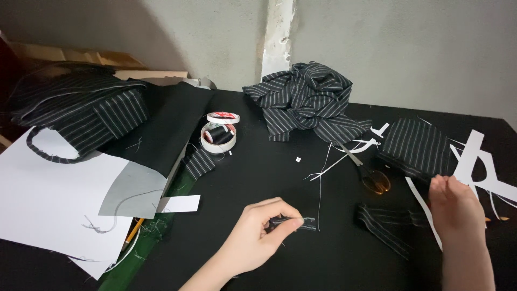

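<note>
**Across a black worktable, a small striped strip is pinched**

Across the black table (258, 178), striped fabric is spread in several heaps. At far left a large folded stack of pinstriped cloth (75, 108) is seen, resting partly on a big white paper sheet (48, 199) with a grey curved pattern piece (134, 191) beside it. At the back centre a crumpled bundle of striped fabric (307, 99) is piled against the wall. To the right, a folded striped piece (417, 145) is laid flat, with white paper offcuts (474, 161) scattered just beside it.

Containers next: a round white tub (218, 137) is noted left of centre, and a spool of black thread (218, 132) is held inside it; its lid (223, 117), white with red marking, is set touching the tub's far edge.

Scissors (369, 172) are lying near the folded piece, blades pointing toward the bundle. A striped band (385, 223) is stretched out in front of them.

Now the hands. The left hand (256, 234) is curled narrow, and a small striped strip (296, 222) is pinched between thumb and fingertips (297, 221), its free end poking out to the right onto the table. The right hand (455, 207) is held with fingers straight and together, nothing gripped, its fingertips at the edge of the folded striped piece and the paper offcuts.
</note>
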